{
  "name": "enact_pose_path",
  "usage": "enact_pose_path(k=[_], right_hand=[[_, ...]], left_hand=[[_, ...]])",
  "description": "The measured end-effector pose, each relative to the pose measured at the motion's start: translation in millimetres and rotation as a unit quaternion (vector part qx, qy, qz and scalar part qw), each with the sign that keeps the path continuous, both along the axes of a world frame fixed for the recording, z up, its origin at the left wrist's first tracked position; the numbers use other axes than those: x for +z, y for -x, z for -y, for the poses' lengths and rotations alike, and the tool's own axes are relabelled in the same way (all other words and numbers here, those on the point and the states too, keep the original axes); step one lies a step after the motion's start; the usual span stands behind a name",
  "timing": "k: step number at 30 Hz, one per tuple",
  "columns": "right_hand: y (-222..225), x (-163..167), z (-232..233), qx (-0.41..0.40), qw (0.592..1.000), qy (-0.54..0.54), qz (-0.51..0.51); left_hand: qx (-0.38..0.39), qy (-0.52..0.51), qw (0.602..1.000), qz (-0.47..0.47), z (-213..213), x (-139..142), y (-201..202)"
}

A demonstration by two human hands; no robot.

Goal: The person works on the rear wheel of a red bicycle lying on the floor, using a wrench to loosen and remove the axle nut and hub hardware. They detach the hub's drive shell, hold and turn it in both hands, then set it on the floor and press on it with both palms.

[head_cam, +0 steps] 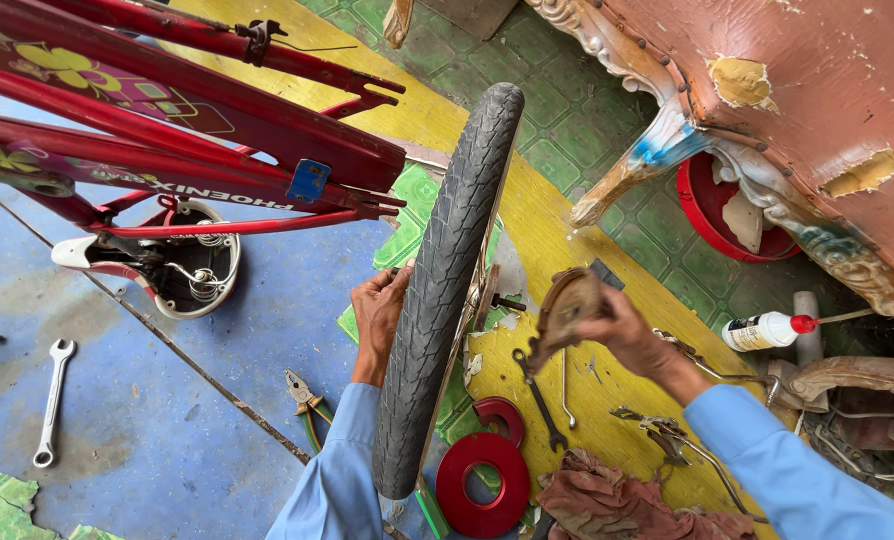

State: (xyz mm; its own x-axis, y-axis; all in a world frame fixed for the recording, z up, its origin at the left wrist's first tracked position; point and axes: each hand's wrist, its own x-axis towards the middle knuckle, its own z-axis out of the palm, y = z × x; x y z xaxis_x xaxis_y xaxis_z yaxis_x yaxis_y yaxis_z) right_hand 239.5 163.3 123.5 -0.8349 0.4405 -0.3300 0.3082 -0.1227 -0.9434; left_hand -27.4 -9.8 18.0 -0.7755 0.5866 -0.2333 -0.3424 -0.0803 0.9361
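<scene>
A black bicycle wheel (445,290) stands upright on its tyre in the middle of the floor. My left hand (379,310) grips the tyre's left side near the hub. My right hand (622,335) is closed on a brown, rusty metal part (564,308), held up just right of the wheel. The wheel's axle end (507,302) sticks out toward that part. A red bicycle frame (167,130) lies upside down at the upper left, resting on its white saddle (157,262).
On the floor lie a silver spanner (52,400), pliers (305,400), a dark spanner (539,398), a red disc (483,482), a dirty rag (617,505) and a white bottle with red cap (765,330). A worn carved sofa (797,110) fills the upper right, a red bowl (717,210) beneath it.
</scene>
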Motion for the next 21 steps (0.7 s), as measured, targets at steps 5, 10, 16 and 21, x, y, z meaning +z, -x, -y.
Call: enact_pose_path(k=[5,10,16,21], right_hand=[[-20,18,-18,0.040,0.941,0.311,-0.125],[-41,-3,-35,0.021,0.910,0.354,-0.213],[-53,-10,-39,-0.151,0.978,0.040,-0.141],[-45,-1,-27,-0.219,0.958,0.163,-0.087]], left_hand=[[0.003,0.011,1.000,-0.005,0,3,1],[0.002,0.009,1.000,-0.002,1,18,-4],[0.002,0.012,1.000,-0.005,2,21,-5],[0.006,0.002,1.000,-0.014,-1,7,-1]])
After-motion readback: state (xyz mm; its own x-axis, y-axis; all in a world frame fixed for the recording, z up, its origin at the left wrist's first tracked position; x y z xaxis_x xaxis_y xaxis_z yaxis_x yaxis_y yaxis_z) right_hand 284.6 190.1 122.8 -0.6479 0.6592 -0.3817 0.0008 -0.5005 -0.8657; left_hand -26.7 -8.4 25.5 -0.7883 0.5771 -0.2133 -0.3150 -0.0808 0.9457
